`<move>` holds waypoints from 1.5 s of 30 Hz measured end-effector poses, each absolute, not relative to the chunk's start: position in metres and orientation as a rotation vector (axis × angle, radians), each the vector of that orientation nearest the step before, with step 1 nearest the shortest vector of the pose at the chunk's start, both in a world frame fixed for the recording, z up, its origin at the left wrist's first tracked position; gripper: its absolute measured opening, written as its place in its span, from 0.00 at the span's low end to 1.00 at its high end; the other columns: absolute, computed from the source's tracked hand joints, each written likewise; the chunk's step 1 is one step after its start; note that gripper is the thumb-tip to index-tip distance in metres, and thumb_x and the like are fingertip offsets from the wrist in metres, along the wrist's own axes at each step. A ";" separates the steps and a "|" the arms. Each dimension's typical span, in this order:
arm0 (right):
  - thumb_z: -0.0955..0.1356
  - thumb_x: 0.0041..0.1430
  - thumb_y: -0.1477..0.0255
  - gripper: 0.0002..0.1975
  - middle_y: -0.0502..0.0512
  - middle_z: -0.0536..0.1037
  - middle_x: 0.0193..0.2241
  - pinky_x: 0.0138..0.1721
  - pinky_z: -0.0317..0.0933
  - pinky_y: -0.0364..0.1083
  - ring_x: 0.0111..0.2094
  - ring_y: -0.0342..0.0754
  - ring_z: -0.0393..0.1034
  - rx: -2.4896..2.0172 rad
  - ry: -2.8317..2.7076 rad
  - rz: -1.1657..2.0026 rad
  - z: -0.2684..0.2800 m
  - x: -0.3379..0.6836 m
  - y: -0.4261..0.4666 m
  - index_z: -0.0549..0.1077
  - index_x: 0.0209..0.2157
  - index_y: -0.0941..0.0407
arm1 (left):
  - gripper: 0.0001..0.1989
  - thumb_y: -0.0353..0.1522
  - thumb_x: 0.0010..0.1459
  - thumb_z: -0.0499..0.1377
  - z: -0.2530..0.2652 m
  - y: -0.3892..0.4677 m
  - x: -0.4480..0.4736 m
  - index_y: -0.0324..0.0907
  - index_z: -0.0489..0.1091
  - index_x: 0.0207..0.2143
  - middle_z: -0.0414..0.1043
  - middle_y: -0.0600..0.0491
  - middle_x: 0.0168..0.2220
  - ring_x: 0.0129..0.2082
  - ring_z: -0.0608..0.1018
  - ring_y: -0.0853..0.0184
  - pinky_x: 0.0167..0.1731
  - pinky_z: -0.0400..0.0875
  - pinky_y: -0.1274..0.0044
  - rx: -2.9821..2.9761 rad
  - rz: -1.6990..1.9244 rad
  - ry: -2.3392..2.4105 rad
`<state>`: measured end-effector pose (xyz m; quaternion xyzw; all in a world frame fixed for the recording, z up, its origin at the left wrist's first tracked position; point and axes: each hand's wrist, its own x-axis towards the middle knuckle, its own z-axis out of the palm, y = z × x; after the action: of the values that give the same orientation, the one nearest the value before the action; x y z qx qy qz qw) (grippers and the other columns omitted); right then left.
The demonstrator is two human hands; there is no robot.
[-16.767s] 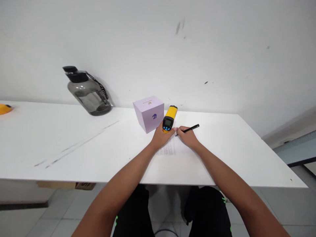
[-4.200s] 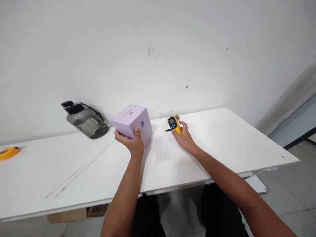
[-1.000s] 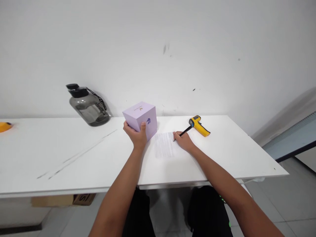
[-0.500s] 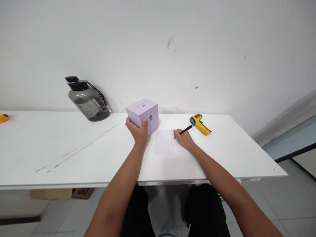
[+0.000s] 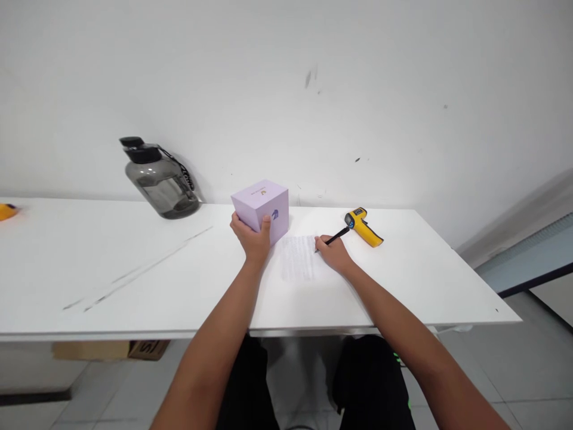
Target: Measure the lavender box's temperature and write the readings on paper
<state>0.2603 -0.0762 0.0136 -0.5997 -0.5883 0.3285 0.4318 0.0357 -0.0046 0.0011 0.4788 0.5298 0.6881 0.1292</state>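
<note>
My left hand [image 5: 253, 239] grips a pale purple box [image 5: 276, 216] near its lower front corner, thumb on the face with a small dark logo. The box is tilted a little. In my right hand [image 5: 333, 253] is a black pen [image 5: 339, 235], its tip at the right side of a sheet of paper [image 5: 298, 258] covered with faint lines of writing. The paper lies just right of the box. Beyond my right hand a yellow and black infrared thermometer [image 5: 367, 232] rests on the white table [image 5: 179, 286].
A large grey transparent bottle [image 5: 163, 188] with a black lid stands near the wall at the left. Part of an orange thing [image 5: 6, 211] shows at the far left edge. Under the table is a cardboard box [image 5: 98, 350]. A wall [image 5: 380, 89] runs behind the table.
Almost nothing differs. The whole view has shifted very slightly; both hands keep their hold on the box and the pen.
</note>
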 end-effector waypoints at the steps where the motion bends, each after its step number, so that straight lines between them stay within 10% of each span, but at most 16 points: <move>1: 0.64 0.57 0.58 0.18 0.49 0.68 0.19 0.31 0.56 0.46 0.27 0.47 0.62 -1.495 -1.459 0.813 0.013 0.260 -0.076 0.68 0.19 0.53 | 0.46 0.50 0.52 0.69 0.001 -0.005 0.036 0.42 0.52 0.65 0.57 0.37 0.61 0.66 0.62 0.47 0.68 0.56 0.54 1.393 1.996 1.543; 45: 0.63 0.58 0.59 0.18 0.48 0.67 0.18 0.31 0.57 0.46 0.26 0.47 0.62 -1.518 -1.468 0.809 0.019 0.261 -0.078 0.67 0.18 0.53 | 0.45 0.49 0.51 0.69 0.005 -0.007 0.039 0.41 0.53 0.63 0.57 0.37 0.60 0.65 0.62 0.47 0.67 0.57 0.54 1.371 1.945 1.545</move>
<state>0.2613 -0.0781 0.0190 -0.6072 -0.5873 0.3236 0.4263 0.0385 -0.0071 0.0046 0.4776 0.5381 0.6778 0.1515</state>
